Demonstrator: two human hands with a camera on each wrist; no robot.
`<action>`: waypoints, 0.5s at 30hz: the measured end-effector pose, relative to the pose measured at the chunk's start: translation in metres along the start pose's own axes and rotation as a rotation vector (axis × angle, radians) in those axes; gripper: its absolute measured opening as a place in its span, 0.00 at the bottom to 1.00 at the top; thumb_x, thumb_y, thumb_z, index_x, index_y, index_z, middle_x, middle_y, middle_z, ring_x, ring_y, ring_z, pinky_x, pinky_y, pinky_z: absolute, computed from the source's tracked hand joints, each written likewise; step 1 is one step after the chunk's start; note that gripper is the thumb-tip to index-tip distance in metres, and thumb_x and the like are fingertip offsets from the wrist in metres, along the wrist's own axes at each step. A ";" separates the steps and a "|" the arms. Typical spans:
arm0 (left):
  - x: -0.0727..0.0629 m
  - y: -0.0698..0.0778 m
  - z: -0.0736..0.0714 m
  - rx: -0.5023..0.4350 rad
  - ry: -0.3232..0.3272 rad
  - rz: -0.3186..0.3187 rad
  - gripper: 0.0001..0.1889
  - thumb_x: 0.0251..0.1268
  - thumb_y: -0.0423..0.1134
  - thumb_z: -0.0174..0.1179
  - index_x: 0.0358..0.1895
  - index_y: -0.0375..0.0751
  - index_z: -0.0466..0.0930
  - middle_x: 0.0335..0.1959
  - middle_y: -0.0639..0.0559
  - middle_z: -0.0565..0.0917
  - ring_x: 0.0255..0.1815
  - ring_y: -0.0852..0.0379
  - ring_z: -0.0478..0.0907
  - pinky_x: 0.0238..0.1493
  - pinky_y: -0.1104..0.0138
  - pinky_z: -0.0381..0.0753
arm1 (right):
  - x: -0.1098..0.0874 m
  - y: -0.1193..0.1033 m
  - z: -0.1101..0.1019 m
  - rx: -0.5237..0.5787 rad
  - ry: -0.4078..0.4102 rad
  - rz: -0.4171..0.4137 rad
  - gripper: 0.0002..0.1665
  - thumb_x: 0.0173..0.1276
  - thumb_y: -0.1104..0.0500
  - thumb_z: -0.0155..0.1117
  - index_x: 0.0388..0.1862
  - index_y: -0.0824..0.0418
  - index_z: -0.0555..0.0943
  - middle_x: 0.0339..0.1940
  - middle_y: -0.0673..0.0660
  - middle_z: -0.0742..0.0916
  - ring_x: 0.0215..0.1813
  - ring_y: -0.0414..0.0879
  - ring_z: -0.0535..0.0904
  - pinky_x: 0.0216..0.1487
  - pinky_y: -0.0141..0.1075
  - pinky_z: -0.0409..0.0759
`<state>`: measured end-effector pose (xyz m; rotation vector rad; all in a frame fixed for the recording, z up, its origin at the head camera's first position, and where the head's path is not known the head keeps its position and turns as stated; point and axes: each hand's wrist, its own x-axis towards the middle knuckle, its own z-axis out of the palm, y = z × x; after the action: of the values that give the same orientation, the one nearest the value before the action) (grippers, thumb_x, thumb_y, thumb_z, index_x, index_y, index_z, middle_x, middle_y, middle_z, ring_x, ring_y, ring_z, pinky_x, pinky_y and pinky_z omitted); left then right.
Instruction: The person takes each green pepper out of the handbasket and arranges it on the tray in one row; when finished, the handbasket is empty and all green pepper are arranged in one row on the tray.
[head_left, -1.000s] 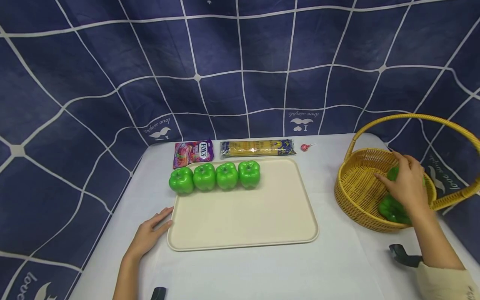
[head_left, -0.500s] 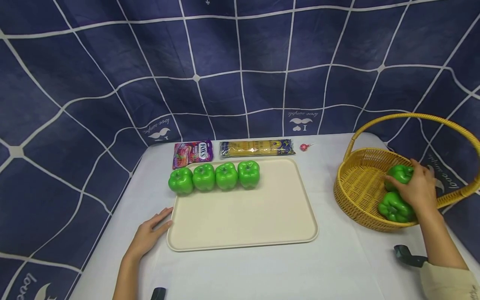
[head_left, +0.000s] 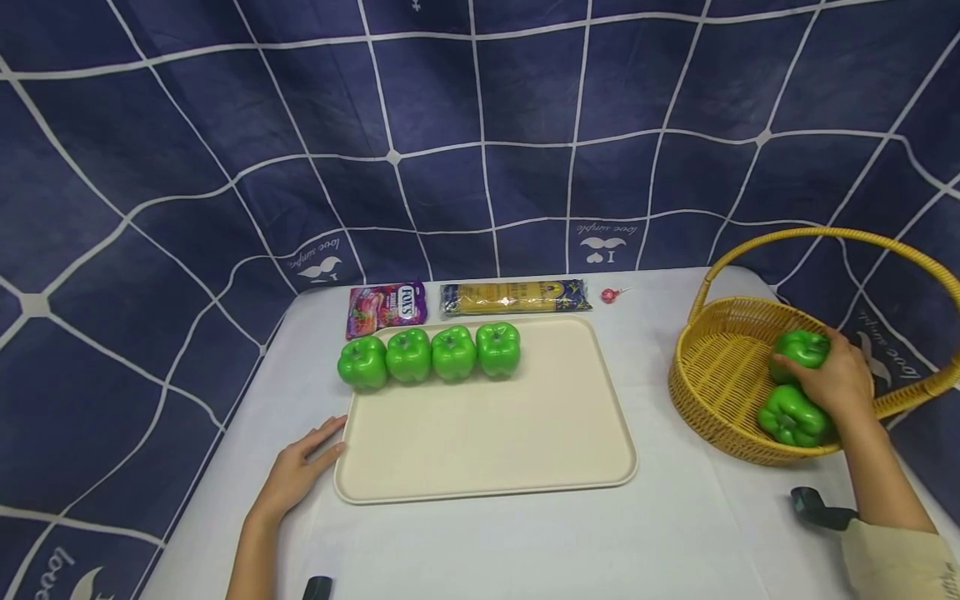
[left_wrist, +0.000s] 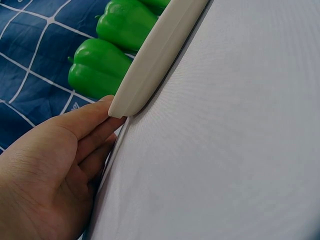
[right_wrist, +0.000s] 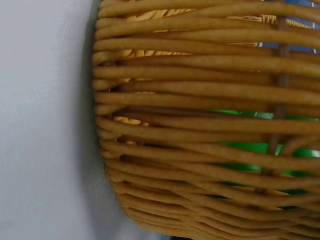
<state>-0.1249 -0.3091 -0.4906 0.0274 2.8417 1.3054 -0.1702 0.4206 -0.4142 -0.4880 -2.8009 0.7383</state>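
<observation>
At the bottom of the frame, the white table (head_left: 525,546) is covered partly by two forearms. At lower left, the tray (head_left: 487,442) is touched at its left rim by the left hand (head_left: 291,475) – its fingers are held nearly straight, with the thumb set apart. At right, the wicker basket (head_left: 701,417) is reached into by the right hand (head_left: 842,379), and its upper green pepper (head_left: 798,348) is gripped between thumb and fingers; the fingertips are hidden. The lower green pepper (head_left: 792,415) is seen just nearer, inside the same basket. Left of centre, four green peppers (head_left: 454,353) are lined up along the tray's far side. Beyond them, a sweets packet (head_left: 386,308), a pasta packet (head_left: 514,297) and a lollipop (head_left: 609,295) are laid out – all backed by a navy checked cloth (head_left: 532,92).
</observation>
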 end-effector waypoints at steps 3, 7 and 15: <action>0.000 0.000 0.000 0.005 -0.001 -0.005 0.29 0.61 0.56 0.57 0.63 0.47 0.70 0.67 0.40 0.64 0.69 0.40 0.53 0.68 0.43 0.48 | -0.002 0.000 0.000 0.010 0.020 -0.033 0.55 0.63 0.42 0.59 0.69 0.76 0.44 0.55 0.84 0.62 0.55 0.78 0.57 0.48 0.68 0.58; 0.000 0.000 0.000 0.009 -0.002 -0.014 0.29 0.61 0.56 0.57 0.63 0.47 0.70 0.67 0.41 0.64 0.70 0.40 0.53 0.67 0.43 0.48 | -0.007 -0.004 0.000 0.018 0.059 -0.086 0.53 0.61 0.44 0.63 0.70 0.73 0.50 0.58 0.83 0.63 0.55 0.77 0.58 0.47 0.67 0.59; 0.000 -0.001 0.001 0.012 0.002 -0.006 0.29 0.60 0.57 0.57 0.63 0.47 0.70 0.66 0.41 0.64 0.69 0.40 0.54 0.67 0.43 0.49 | -0.032 -0.036 -0.002 0.076 0.112 -0.167 0.50 0.58 0.47 0.67 0.70 0.67 0.55 0.57 0.80 0.66 0.53 0.74 0.62 0.44 0.66 0.62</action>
<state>-0.1252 -0.3095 -0.4922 0.0184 2.8490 1.2880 -0.1499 0.3802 -0.3975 -0.2698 -2.6595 0.7533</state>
